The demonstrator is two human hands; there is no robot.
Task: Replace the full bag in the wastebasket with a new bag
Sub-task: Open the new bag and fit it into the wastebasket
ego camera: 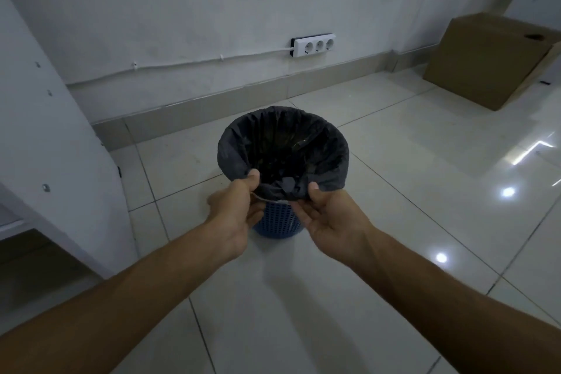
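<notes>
At twelve o'clock, my left hand (235,209) and right hand (326,215) pinch the black bag's (282,146) near rim; the blue wastebasket (277,222) stands upright, mouth up.

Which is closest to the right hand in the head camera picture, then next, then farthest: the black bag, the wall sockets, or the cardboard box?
1. black bag: the right hand pinches its near edge.
2. wall sockets: on the wall behind the basket.
3. cardboard box: far right corner.

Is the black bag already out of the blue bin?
No, the black bag is draped over the rim of the blue bin, with the left hand and right hand pinching its near edge.
</notes>
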